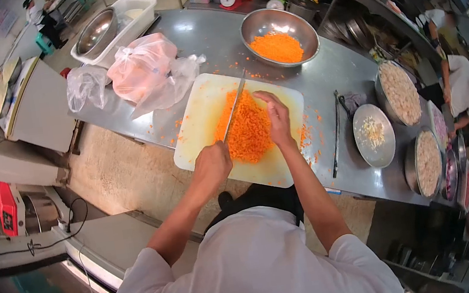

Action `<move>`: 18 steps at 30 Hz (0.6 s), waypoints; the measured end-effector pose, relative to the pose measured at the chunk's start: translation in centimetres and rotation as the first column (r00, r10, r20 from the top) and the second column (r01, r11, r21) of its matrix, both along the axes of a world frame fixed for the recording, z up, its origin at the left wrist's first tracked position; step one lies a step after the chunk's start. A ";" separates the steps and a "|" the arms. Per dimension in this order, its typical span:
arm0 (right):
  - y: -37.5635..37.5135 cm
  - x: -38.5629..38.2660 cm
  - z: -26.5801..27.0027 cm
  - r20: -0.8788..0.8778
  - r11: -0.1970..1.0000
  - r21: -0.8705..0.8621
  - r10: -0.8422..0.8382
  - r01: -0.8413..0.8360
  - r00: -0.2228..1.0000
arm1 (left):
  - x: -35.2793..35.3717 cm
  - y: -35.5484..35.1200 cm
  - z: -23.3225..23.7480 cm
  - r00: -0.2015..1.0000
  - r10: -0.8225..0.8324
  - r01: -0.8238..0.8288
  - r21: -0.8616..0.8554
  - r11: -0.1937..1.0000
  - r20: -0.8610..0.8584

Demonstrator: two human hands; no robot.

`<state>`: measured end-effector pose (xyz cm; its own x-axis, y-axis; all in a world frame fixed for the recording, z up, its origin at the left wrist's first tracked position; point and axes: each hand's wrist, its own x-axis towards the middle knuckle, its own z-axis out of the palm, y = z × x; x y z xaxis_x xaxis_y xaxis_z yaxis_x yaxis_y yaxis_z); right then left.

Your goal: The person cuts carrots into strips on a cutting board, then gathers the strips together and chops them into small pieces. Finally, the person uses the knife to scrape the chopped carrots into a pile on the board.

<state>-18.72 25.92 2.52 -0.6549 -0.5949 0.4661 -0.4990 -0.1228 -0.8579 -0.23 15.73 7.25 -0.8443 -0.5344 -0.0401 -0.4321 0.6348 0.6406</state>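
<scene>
My left hand [212, 162] is closed round the handle of a long knife [234, 106]. The blade points away from me and lies over the left part of a pile of finely chopped orange food [249, 135]. My right hand [275, 116] is beside the pile's right edge, its fingers stretched and holding nothing. Under the pile is a pale, yellow-stained cutting board [197, 113]. More orange bits are in a metal bowl [301, 26] beyond the board, and some are scattered on the metal table [321, 84] around it.
Plastic bags [144, 69] and a white tub [136, 6] are at the back left. A dark rod [336, 133], a bowl with pale bits [374, 135] and bowls of pale food [399, 93] are at the right. People [463, 84] stand at the far right; another [41, 21] is at the far left.
</scene>
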 end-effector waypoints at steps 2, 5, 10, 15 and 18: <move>1.7 0.1 1.2 -0.018 0.996 -0.057 -0.074 0.073 0.997 | -1.3 0.2 -3.5 0.997 -0.073 0.073 -0.020 0.997 0.023; 3.3 0.6 2.1 -0.030 0.979 -0.080 -0.188 0.185 0.982 | -4.3 -0.6 -9.0 0.980 -0.189 0.185 -0.078 0.980 -0.053; 7.4 1.5 1.3 -0.071 0.960 -0.033 -0.278 0.276 0.958 | -4.1 0.0 -0.8 0.970 -0.244 0.242 -0.073 0.968 -0.016; 9.5 2.8 -0.8 -0.028 0.924 0.036 -0.381 0.382 0.924 | -4.0 -0.3 -6.1 0.953 -0.302 0.302 -0.117 0.946 0.018; 9.5 3.2 -1.1 -0.083 0.909 0.093 -0.400 0.407 0.913 | -3.7 -1.6 -2.4 0.953 -0.303 0.304 -0.030 0.952 0.010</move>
